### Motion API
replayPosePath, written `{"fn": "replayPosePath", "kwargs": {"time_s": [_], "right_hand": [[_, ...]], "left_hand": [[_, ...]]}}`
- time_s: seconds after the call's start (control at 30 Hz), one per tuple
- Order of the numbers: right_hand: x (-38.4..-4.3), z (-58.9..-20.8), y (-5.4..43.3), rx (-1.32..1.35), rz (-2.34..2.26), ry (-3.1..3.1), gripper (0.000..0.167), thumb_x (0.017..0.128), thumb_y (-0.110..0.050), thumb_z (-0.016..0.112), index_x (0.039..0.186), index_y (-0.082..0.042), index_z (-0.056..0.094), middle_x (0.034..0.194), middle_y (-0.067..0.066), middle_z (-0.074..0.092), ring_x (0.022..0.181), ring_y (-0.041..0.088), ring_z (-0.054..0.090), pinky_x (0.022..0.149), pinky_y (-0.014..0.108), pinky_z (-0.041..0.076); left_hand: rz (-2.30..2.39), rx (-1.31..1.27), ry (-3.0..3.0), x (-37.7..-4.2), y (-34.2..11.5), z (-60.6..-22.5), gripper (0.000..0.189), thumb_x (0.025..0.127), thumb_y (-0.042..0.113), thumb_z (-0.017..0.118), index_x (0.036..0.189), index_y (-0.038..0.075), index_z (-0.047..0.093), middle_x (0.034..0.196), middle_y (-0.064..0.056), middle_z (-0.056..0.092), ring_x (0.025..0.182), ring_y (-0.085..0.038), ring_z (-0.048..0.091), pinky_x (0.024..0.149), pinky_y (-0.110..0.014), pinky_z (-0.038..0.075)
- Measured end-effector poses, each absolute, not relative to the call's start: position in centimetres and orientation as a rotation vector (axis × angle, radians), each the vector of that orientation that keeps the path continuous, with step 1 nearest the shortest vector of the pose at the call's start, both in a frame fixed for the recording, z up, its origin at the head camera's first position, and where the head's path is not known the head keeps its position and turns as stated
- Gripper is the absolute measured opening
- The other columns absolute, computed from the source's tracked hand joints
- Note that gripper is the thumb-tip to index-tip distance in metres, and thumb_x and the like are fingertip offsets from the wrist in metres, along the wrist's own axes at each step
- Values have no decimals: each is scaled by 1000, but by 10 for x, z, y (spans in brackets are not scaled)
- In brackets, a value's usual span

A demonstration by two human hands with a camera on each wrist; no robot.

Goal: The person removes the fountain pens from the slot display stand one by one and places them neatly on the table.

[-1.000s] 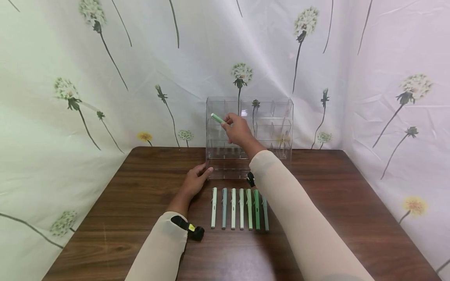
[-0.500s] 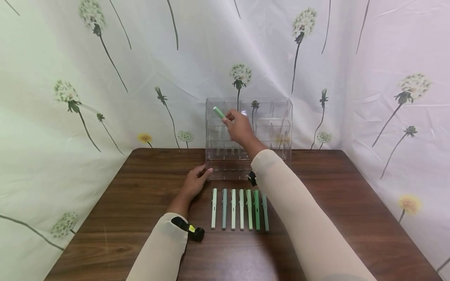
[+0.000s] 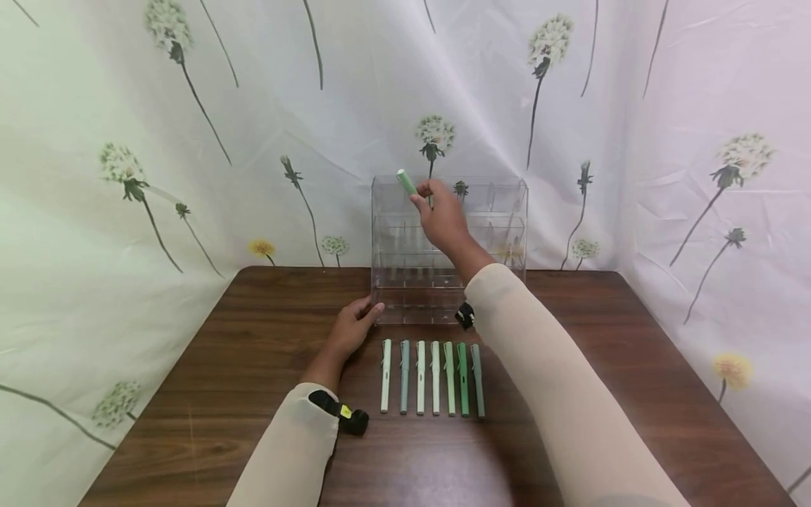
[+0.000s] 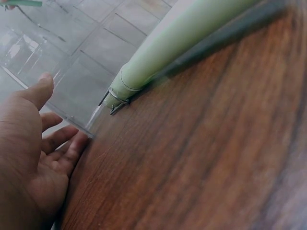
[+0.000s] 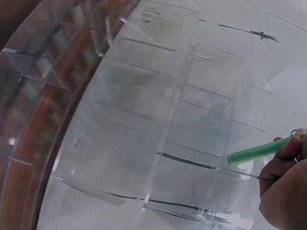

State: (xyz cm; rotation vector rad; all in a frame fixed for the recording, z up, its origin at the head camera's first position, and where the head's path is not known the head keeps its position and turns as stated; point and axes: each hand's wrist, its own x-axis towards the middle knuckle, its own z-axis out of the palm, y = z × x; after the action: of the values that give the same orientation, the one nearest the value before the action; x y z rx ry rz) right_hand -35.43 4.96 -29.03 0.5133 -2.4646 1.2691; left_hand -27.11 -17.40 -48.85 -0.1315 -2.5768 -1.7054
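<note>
My right hand (image 3: 443,215) pinches a light green pen (image 3: 406,182) between thumb and fingers, its free end pointing up and left. Behind it stands a clear plastic organizer (image 3: 375,232) with stepped rows of compartments. In the right wrist view the pen (image 5: 254,153) is held in front of the clear dividers, near the upper rows. My left hand (image 3: 351,327) holds the organizer's lower left front corner, thumb on the front and fingers at the side. In the left wrist view a pale green pen (image 4: 153,57) with a metal clip lies close to that corner.
Several pens (image 3: 435,377) in white, green and grey-blue lie side by side in a row before the organizer. The brown wooden table (image 3: 253,352) meets a white curtain (image 3: 317,127) printed with dandelions at its back and sides.
My right hand has moved up and slightly right with the light green pen, which has turned more upright. The left hand, the organizer and the row of pens stay put.
</note>
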Motion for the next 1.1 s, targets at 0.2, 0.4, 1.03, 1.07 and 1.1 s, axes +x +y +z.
{"fn": "replayPosePath", "kwargs": {"time_s": [0.2, 0.4, 1.03, 1.07, 1.1], "right_hand": [[-349, -283, 52, 536, 1282, -2401, 27, 113, -27, 61, 134, -10, 66, 131, 11, 71, 116, 28, 73, 94, 43, 62], [-342, -284, 57, 555, 1399, -2353, 28, 113, -26, 61, 136, -11, 66, 130, 11, 70, 96, 30, 78, 79, 40, 61], [-304, -296, 77, 683, 1785, -2322, 62, 115, -16, 59, 170, -21, 31, 121, 19, 66, 63, 42, 69, 61, 49, 61], [-301, -296, 78, 696, 1787, -2319, 64, 115, -16, 59, 171, -22, 29, 120, 21, 65, 64, 45, 69, 60, 47, 61], [-298, -297, 79, 709, 1790, -2313, 66, 114, -15, 58, 172, -23, 28, 118, 22, 65, 63, 47, 68, 58, 46, 60]], "left_hand": [[-1708, -131, -2573, -270, -175, -488, 58, 110, 43, 67, 157, 10, 61, 158, -20, 61, 151, -37, 55, 127, -57, 42], [-1694, -127, -2585, -270, -176, -487, 59, 110, 42, 67, 158, 9, 59, 160, -20, 59, 152, -38, 54, 128, -57, 41], [-1700, -132, -2584, -271, -175, -489, 57, 111, 41, 66, 157, 8, 60, 156, -21, 62, 149, -37, 56, 127, -56, 42], [-1706, -134, -2580, -271, -175, -489, 57, 111, 41, 66, 156, 7, 60, 156, -21, 62, 149, -37, 56, 127, -56, 42], [-1709, -134, -2580, -271, -175, -489, 57, 111, 41, 66, 157, 8, 60, 156, -21, 62, 150, -37, 55, 127, -56, 41]]}}
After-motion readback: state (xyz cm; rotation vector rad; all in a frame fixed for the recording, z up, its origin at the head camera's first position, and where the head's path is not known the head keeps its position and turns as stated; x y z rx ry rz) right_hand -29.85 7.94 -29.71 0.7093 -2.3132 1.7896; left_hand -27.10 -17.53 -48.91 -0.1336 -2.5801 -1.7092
